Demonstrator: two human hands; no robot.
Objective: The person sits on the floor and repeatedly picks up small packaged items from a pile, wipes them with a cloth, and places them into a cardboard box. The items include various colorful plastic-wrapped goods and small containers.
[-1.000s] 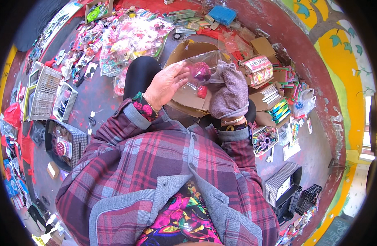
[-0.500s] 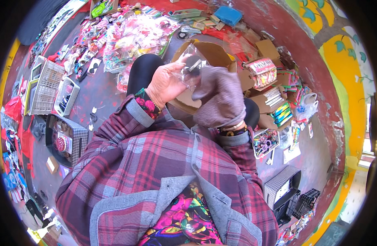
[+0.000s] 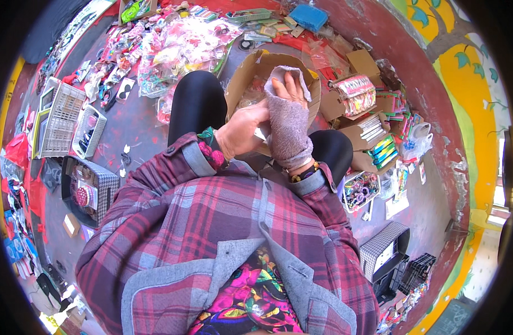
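A fuzzy greyish-purple cloth (image 3: 290,125) is wrapped round my right hand (image 3: 289,89) from the wrist up. Several of its fingers stick out at the top, stretched and slightly apart, with the cloth's edge standing up behind them. My left hand (image 3: 242,131) presses against the cloth's left side, thumb up and fingers curled. Its fingertips are hidden, and a small white piece (image 3: 260,134) shows just below them. Both hands are over an open cardboard box (image 3: 239,75) between my knees, which has clear plastic (image 3: 249,99) inside.
A large heap of plastic-bagged goods (image 3: 181,47) lies beyond my left knee. Grey baskets (image 3: 63,120) stand at left, beside a checked bin (image 3: 103,192). Opened cartons (image 3: 359,137) and a tray of hair ties (image 3: 361,191) sit at right, near the red wall (image 3: 429,95).
My right hand has turned and its fingers now show out of the cloth. The clear packet with a dark item has left its place between my hands. My left hand has moved down against the cloth.
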